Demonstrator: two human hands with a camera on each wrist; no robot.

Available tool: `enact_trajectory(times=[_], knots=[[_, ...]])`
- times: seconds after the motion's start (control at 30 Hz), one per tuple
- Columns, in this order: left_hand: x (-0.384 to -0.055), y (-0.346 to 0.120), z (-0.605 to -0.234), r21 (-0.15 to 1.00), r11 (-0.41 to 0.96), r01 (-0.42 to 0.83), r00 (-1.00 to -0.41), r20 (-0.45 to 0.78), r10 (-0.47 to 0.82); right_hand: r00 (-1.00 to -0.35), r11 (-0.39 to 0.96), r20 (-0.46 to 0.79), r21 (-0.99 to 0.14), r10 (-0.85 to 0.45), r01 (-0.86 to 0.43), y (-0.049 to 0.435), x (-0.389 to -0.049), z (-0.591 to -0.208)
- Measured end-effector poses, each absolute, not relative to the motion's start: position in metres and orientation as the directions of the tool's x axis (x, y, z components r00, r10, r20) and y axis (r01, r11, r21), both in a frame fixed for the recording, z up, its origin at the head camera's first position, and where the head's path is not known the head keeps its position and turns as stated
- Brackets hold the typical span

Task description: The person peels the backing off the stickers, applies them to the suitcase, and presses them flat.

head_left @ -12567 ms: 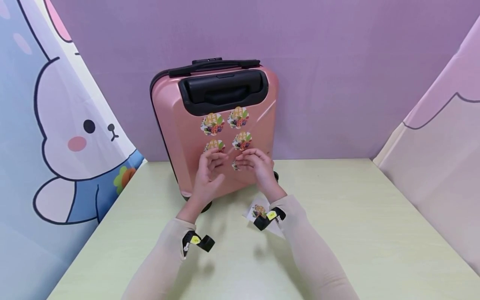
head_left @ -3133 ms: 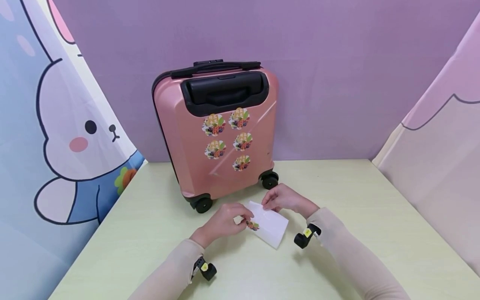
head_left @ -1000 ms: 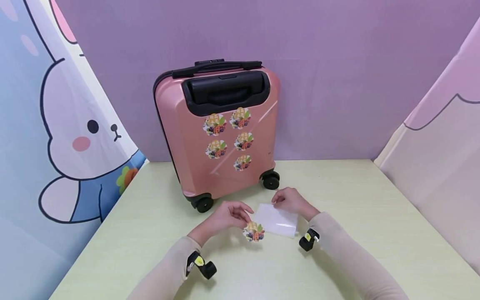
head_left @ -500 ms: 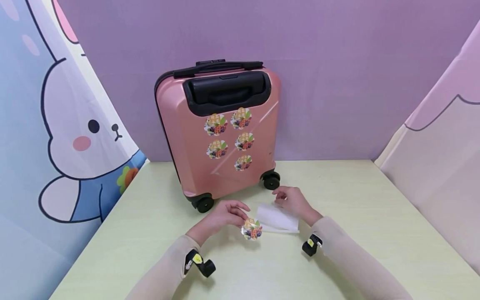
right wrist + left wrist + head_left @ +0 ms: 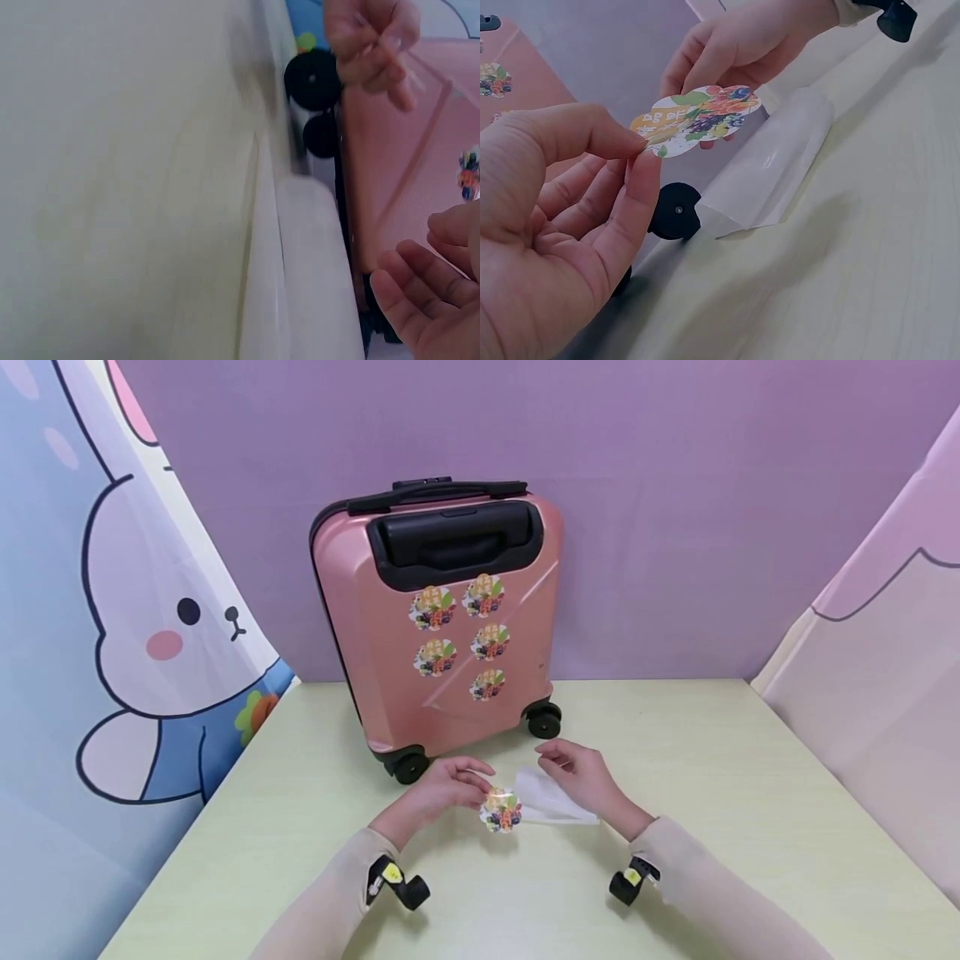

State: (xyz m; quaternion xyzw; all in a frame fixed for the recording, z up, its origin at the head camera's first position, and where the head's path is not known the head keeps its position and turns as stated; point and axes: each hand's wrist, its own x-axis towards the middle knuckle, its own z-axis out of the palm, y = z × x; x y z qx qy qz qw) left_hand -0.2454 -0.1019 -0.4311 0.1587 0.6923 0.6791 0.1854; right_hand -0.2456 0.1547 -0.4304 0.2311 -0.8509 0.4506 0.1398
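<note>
My left hand (image 5: 442, 789) pinches a round, scallop-edged fruit sticker (image 5: 500, 811) by its edge, between thumb and forefinger. In the left wrist view the printed face of the sticker (image 5: 699, 120) is turned up, raised off the table. Beyond it lies a curled white backing sheet (image 5: 551, 797) on the table. Over that sheet hovers my right hand (image 5: 588, 777); the right wrist view shows its fingers (image 5: 420, 289) loosely bent with nothing between them. Behind both hands stands a pink suitcase (image 5: 375, 668), with several matching stickers (image 5: 490, 642) on its face.
The suitcase's black wheels (image 5: 544, 720) rest on the pale table (image 5: 697, 777) just past the hands. A purple cloth (image 5: 675, 527) hangs behind, and a rabbit-printed cloth (image 5: 150, 610) closes off the left side.
Both hands came down from the suitcase, and the sticker was peeled off its backing. In the last second the right hand let go of the sheet; the left drew the sticker slightly left and up.
</note>
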Motion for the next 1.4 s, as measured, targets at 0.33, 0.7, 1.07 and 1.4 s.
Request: enact_trajectory(times=[0.33, 0.7, 1.07, 1.4], knots=[[-0.247, -0.103, -0.432, 0.997, 0.008, -0.076, -0.895, -0.072, 0.439, -0.932, 0.046, 0.185, -0.977, -0.313, -0.21, 0.14, -0.212, -0.435], [-0.248, -0.104, -0.432, 0.997, -0.001, -0.077, -0.899, -0.069, 0.432, -0.927, -0.207, 0.032, -0.977, -0.374, 0.05, 0.126, -0.188, -0.449], [-0.245, -0.103, -0.434, 0.997, 0.002, -0.082, -0.894, -0.075, 0.441, -0.915, -0.309, 0.014, -0.943, -0.403, 0.121, 0.124, -0.182, -0.457], [-0.241, -0.11, -0.426, 1.0, 0.015, -0.026, -0.903, -0.03, 0.429, -0.932, -0.34, 0.019, -0.933, -0.362, 0.113, 0.118, -0.185, -0.454]])
